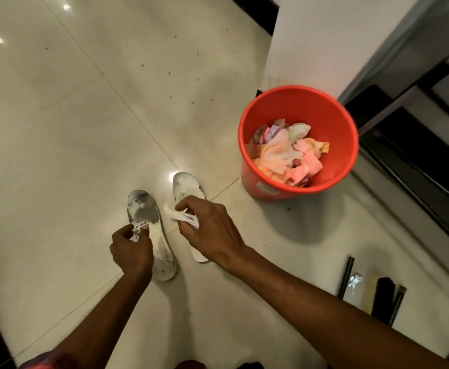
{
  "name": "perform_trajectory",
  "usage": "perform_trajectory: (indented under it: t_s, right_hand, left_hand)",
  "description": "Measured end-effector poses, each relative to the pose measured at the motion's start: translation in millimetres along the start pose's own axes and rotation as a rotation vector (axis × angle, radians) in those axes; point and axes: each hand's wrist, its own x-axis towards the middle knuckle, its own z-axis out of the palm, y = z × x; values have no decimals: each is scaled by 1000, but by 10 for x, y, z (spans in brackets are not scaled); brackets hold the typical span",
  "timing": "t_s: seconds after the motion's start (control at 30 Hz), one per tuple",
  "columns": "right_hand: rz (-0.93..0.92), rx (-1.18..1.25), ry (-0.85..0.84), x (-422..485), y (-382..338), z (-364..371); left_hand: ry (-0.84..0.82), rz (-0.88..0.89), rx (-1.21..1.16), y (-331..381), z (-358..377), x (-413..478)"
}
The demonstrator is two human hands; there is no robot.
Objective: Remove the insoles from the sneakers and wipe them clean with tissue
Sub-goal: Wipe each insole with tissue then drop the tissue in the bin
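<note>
Two white insoles with grey dirt marks lie side by side on the pale tiled floor. My left hand pinches the left insole at its left edge near the middle. The right insole lies partly under my right hand, which holds a crumpled white tissue between thumb and fingers just above the gap between the insoles. No sneakers are in view.
An orange bucket with crumpled pink and white tissues and cloths stands to the right of the insoles. A white wall corner rises behind it. A brush lies at the lower right beside dark frames.
</note>
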Motion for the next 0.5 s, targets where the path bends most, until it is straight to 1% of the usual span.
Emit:
perform_trajectory:
  t_s: [0.1,0.23,0.33,0.4,0.5]
  right_hand:
    - [-40,-13,161,213,-214,-534]
    - [-38,28,451,431,-425,-1352]
    - [-1,12,536,452,-494,-1796]
    - [22,-9,557,429,-540,-1985]
    - [45,30,566,389,-627,-2144]
  left_hand:
    - [-61,40,-67,302,-31,-228]
    - [-144,139,-193,937,-36,-624]
    - [-254,250,-338,1520,-8,-967]
    - [-390,352,-416,1915,16,-1215]
    - [-716,396,-562,2486,34,-1614]
